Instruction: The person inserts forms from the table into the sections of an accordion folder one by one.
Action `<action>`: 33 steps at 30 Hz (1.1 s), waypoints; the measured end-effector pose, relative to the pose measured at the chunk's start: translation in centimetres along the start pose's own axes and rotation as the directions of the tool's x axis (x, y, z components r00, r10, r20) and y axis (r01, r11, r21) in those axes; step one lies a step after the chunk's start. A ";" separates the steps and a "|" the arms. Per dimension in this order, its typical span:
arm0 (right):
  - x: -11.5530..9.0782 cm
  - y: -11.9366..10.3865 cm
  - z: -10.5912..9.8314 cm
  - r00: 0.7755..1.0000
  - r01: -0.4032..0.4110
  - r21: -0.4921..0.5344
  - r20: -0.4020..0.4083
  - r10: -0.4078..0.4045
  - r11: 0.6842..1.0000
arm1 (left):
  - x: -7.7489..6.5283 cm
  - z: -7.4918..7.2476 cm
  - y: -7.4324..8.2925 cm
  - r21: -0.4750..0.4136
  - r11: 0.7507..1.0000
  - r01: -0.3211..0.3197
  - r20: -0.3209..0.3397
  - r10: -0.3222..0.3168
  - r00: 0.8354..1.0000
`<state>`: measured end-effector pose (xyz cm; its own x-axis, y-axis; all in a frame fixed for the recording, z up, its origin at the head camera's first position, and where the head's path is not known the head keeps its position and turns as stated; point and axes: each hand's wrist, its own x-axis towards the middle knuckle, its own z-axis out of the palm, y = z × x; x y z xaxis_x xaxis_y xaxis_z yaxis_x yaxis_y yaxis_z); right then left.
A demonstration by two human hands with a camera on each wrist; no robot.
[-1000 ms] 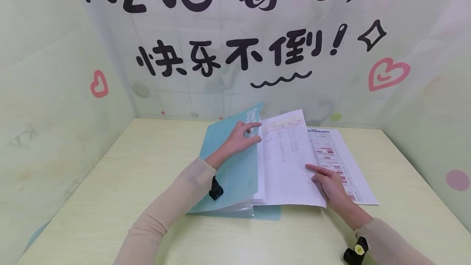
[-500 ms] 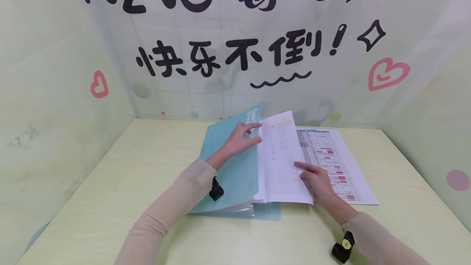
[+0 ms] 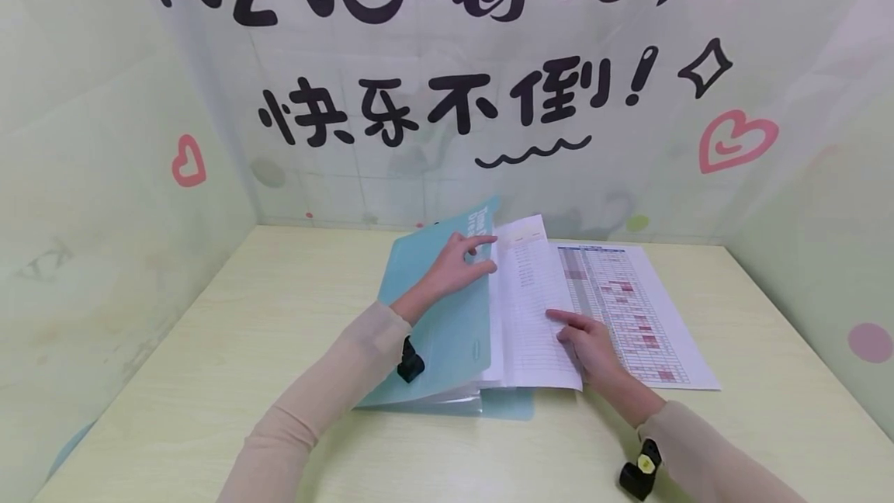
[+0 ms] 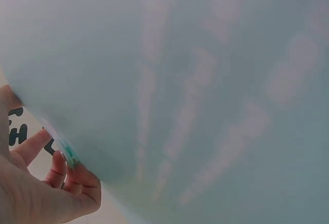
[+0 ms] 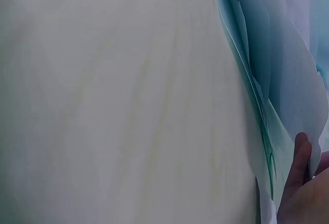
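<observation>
A light-blue document folder (image 3: 426,317) lies on the table with its cover raised. My left hand (image 3: 450,264) grips the cover's right edge, thumb and index finger spread. In the left wrist view, fingers curl at the edge of the cover (image 4: 205,80), which fills most of that picture. A printed white sheet (image 3: 527,340) is partly inside the folder, its left part hidden under the cover. My right hand (image 3: 594,348) pinches the sheet's right edge. The right wrist view has that hand (image 5: 306,193) holding the sheet's edge beside the folder's spread leaves (image 5: 257,39).
Another printed sheet (image 3: 653,332), a table with red-marked cells, lies flat on the table (image 3: 244,332) to the right, partly covered by the held sheet. A fabric backdrop (image 3: 419,192) with black lettering stands at the table's back, with similar walls at both sides.
My right hand has moved left with the printed sheet, so more of it is under the cover and more of the other sheet shows. My left hand stays put.
</observation>
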<state>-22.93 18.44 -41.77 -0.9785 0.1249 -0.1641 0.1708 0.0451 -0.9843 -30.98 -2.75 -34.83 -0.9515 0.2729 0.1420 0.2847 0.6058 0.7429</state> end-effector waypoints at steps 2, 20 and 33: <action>0.0 0.0 0.3 1.000 0.003 0.013 0.007 -0.003 1.000 | 0.0 0.0 0.0 0.002 1.000 -0.003 0.001 0.003 1.000; -0.1 0.0 2.7 0.999 0.015 -0.018 0.036 -0.015 1.000 | -0.2 -0.1 0.1 0.003 1.000 0.005 0.014 -0.005 1.000; 0.0 0.0 2.6 0.997 0.036 -0.001 0.071 -0.036 0.999 | -0.1 0.0 0.0 0.009 1.000 -0.005 0.012 0.005 1.000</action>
<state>-23.22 15.82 -41.96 -0.9897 0.0528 -0.1330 0.1357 0.0504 -0.9895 -30.86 -2.83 -34.86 -0.9486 0.2847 0.1381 0.2906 0.6113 0.7361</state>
